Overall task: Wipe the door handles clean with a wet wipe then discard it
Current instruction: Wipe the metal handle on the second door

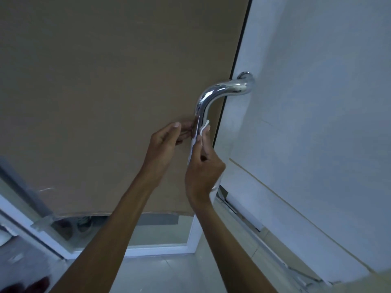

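1. Brown door panel (pixel 105 81) fills most of your view, with a pale wall (pixel 317 102) to the right and a tiled floor (pixel 158 275) below.
2. Your chrome door handle (pixel 203 100) bends out from its mount at upper right, then its long axis runs down toward you.
3. Your right hand (pixel 203 170), the nearer one, is closed around the bar with the wet wipe (pixel 204 126) pinched against it; a white edge shows above your thumb.
4. Your left hand (pixel 165 142) sits just left of the bar, fingers curled at it; whether it holds wipe, you cannot tell.
5. Nothing blocks a slide along the bar, up or down.
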`<state>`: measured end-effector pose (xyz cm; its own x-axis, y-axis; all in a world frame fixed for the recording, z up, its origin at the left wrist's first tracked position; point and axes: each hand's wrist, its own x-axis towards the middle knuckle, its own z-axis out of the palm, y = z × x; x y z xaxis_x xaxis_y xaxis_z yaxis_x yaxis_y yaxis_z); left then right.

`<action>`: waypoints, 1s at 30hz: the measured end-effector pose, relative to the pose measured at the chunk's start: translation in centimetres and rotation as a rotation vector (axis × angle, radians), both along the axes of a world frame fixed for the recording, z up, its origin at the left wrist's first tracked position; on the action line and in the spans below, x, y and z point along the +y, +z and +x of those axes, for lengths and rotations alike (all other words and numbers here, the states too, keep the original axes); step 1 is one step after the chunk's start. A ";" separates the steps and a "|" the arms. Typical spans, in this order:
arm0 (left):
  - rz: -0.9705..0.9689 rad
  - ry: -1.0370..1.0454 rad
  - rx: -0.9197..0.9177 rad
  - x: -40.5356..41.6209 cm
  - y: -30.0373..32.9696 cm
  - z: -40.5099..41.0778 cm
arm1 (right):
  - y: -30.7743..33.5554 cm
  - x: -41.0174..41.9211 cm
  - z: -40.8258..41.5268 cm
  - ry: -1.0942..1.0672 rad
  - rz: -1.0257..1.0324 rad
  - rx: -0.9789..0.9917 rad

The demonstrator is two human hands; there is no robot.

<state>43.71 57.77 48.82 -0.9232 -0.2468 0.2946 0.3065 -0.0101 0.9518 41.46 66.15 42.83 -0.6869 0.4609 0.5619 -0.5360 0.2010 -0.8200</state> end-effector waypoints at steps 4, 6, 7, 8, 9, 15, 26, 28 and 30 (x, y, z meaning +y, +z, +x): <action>-0.004 0.017 -0.004 0.0 0.1 -0.1 | -4.5 0.2 0.8 -0.046 0.160 -0.100; -0.010 0.026 -0.008 0.0 0.4 -0.2 | -6.6 0.5 1.2 -0.042 0.200 -0.118; -0.010 0.029 -0.007 0.0 0.4 -0.2 | -7.6 0.7 1.4 -0.029 0.210 -0.140; -0.004 0.030 -0.006 0.0 0.4 -0.3 | -8.8 1.0 1.6 -0.018 0.239 -0.188; 0.004 0.033 -0.003 -0.1 0.4 -0.4 | -9.9 1.3 1.9 -0.011 0.294 -0.249; 0.027 0.019 0.032 0.4 0.0 -0.5 | -15.7 7.4 2.1 0.039 0.745 -0.157; 0.014 0.019 0.047 0.8 -0.1 0.3 | -14.5 11.8 -0.4 0.041 0.907 -0.093; 0.002 0.005 0.038 0.8 -0.2 0.6 | -14.0 12.0 -0.8 0.045 0.938 -0.070; -0.006 0.003 0.034 0.7 -0.2 0.7 | -13.8 12.3 -1.2 0.066 1.065 -0.033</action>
